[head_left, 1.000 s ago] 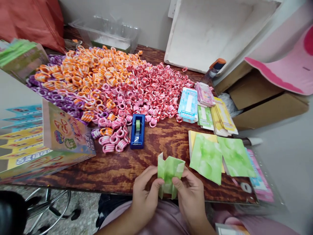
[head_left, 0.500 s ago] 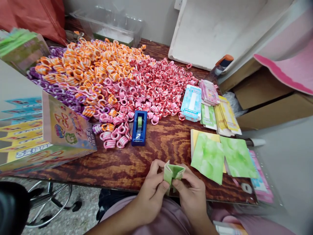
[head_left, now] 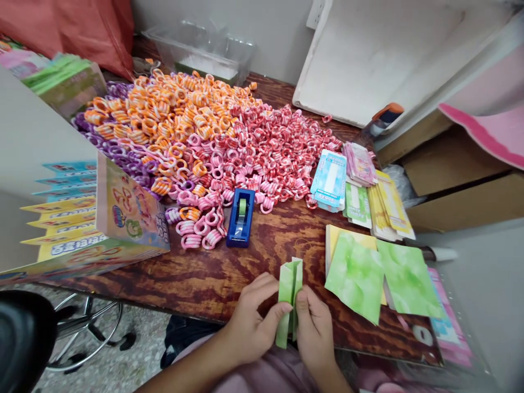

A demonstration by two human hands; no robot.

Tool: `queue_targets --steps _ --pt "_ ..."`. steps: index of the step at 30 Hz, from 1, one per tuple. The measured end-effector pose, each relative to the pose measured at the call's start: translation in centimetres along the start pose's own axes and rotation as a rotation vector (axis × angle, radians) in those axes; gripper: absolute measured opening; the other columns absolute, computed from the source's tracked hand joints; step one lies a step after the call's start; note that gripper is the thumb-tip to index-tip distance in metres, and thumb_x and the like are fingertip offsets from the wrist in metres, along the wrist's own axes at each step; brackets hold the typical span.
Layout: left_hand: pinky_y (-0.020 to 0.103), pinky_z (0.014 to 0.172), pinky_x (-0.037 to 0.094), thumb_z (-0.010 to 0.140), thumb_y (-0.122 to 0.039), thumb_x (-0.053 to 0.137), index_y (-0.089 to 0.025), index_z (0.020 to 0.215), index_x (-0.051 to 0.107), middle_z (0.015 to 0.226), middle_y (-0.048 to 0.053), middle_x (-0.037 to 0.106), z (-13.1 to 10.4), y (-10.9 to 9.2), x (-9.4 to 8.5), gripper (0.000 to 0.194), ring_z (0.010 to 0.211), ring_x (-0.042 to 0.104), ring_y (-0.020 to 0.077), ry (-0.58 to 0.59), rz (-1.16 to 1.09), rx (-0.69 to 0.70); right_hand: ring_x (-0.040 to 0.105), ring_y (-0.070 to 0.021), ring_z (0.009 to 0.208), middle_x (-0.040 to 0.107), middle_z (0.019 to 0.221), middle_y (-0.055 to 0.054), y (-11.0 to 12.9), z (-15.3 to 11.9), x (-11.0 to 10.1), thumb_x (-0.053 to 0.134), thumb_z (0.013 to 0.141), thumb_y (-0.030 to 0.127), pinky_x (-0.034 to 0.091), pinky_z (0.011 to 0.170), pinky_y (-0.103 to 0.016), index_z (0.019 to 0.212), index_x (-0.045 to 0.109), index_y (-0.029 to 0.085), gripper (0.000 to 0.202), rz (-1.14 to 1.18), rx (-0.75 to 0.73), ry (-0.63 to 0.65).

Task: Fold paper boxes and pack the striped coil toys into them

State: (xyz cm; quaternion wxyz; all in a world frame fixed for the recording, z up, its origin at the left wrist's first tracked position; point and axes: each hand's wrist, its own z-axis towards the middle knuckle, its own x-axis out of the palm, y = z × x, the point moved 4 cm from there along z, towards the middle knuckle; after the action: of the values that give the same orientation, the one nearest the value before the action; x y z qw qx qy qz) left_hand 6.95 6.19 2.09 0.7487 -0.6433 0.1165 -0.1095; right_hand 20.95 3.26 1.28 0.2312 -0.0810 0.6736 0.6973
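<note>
A green folded paper card [head_left: 286, 284] stands upright between my two hands, just over the table's front edge. Its sides are bent inward along long creases. My left hand [head_left: 257, 316] pinches the left side with the thumb in front. On the right side, my right hand [head_left: 314, 325] grips the card between thumb and fingers. To the right lie two flat green paper sheets [head_left: 355, 275], the nearer one resting on a yellow stack [head_left: 333, 240]. Beyond my hands sits a blue tape dispenser [head_left: 240, 218] with a roll of tape in it.
A large heap of striped plastic coils [head_left: 204, 131] in orange, purple, pink and red covers the table's back. Several printed card stacks [head_left: 329, 180] lie at right. A printed display box [head_left: 135, 207] stands at left. A cardboard box [head_left: 458, 169] is at far right.
The card was tipped with its top opening facing me; now it stands upright with its creased length showing. My fingers have shifted along its sides. The whole view has moved slightly.
</note>
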Motion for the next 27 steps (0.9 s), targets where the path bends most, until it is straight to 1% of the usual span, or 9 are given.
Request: queue_targets --steps 3,6,8,10,12,15,19,23,27 --pt "0.026 0.068 0.045 0.098 -0.018 0.058 -0.018 0.096 0.074 0.076 0.002 0.062 -0.5 -0.3 0.2 0.016 0.071 0.056 0.0161 -0.106 0.037 0.058 0.051 -0.012 0.049 0.052 0.055 0.004 -0.3 -0.5 -0.1 0.043 0.11 0.042 0.04 0.047 -0.02 0.067 0.054 0.021 0.049 0.005 -0.023 -0.019" --pt "0.023 0.066 0.046 0.094 -0.016 0.064 -0.018 0.104 0.075 0.073 0.0 0.065 -0.9 -0.2 0.0 0.014 0.067 0.057 0.0143 -0.228 0.019 0.03 0.056 -0.0128 0.051 0.059 0.06 0.002 -0.1 -0.8 -0.4 0.043 0.11 0.045 0.045 0.051 -0.021 0.073 0.062 0.021 0.048 0.014 -0.073 -0.01" --pt "0.023 0.065 0.046 0.093 -0.017 0.066 -0.018 0.088 0.074 0.07 0.0 0.066 -0.9 -0.1 0.1 0.01 0.065 0.058 0.0139 -0.183 0.016 -0.005 0.063 -0.0147 0.059 0.068 0.07 -0.001 0.2 -0.9 -0.8 0.044 0.109 0.044 0.051 0.059 -0.022 0.083 0.069 0.021 0.043 0.006 -0.126 0.018" --pt "0.024 0.063 0.043 0.094 -0.02 0.064 -0.018 0.072 0.07 0.067 0.001 0.065 -0.8 -0.2 0.2 0.023 0.064 0.057 0.0144 -0.1 0.031 -0.031 0.069 -0.017 0.071 0.074 0.083 -0.004 0.5 -1.0 -1.1 0.043 0.11 0.041 0.055 0.07 -0.024 0.096 0.074 0.021 0.039 -0.006 -0.193 0.071" --pt "0.025 0.062 0.042 0.096 -0.022 0.061 -0.018 0.068 0.067 0.066 0.002 0.063 -0.7 -0.5 0.3 0.028 0.063 0.056 0.0148 -0.026 0.019 -0.042 0.071 -0.0181 0.077 0.075 0.089 -0.005 0.7 -1.2 -1.5 0.041 0.11 0.039 0.057 0.074 -0.025 0.101 0.075 0.021 0.039 -0.015 -0.233 0.116" --pt "0.026 0.065 0.042 0.096 -0.021 0.058 -0.018 0.065 0.064 0.064 0.001 0.061 -0.8 -1.2 0.7 0.031 0.063 0.054 0.0147 0.091 -0.017 -0.062 0.069 -0.0171 0.068 0.073 0.078 -0.004 0.3 -1.6 -2.0 0.039 0.111 0.038 0.054 0.065 -0.024 0.092 0.073 0.02 0.043 -0.019 -0.192 0.125" --pt "0.026 0.061 0.038 0.092 -0.017 0.057 -0.018 0.062 0.061 0.062 -0.002 0.056 -1.2 -1.8 1.8 0.03 0.059 0.048 0.0133 0.204 -0.048 -0.178 0.061 -0.0149 0.055 0.063 0.063 0.0 -0.2 -2.4 -2.5 0.036 0.111 0.038 0.049 0.055 -0.023 0.075 0.063 0.02 0.049 -0.064 -0.128 0.127" --pt "0.026 0.061 0.036 0.088 -0.015 0.057 -0.018 0.067 0.059 0.064 -0.002 0.057 -1.4 -1.2 2.5 0.022 0.061 0.046 0.0132 0.098 0.017 -0.225 0.061 -0.0146 0.054 0.062 0.062 0.0 -0.2 -2.9 -2.7 0.037 0.111 0.037 0.046 0.054 -0.024 0.078 0.063 0.02 0.045 -0.093 -0.17 0.122" --pt "0.026 0.068 0.043 0.092 -0.016 0.052 -0.019 0.082 0.06 0.075 0.0 0.063 -1.9 0.3 2.8 0.014 0.07 0.055 0.0162 -0.017 0.055 -0.223 0.055 -0.013 0.049 0.059 0.059 0.002 -0.1 -2.2 -2.2 0.041 0.109 0.038 0.04 0.05 -0.024 0.075 0.062 0.021 0.043 -0.116 -0.219 0.129"
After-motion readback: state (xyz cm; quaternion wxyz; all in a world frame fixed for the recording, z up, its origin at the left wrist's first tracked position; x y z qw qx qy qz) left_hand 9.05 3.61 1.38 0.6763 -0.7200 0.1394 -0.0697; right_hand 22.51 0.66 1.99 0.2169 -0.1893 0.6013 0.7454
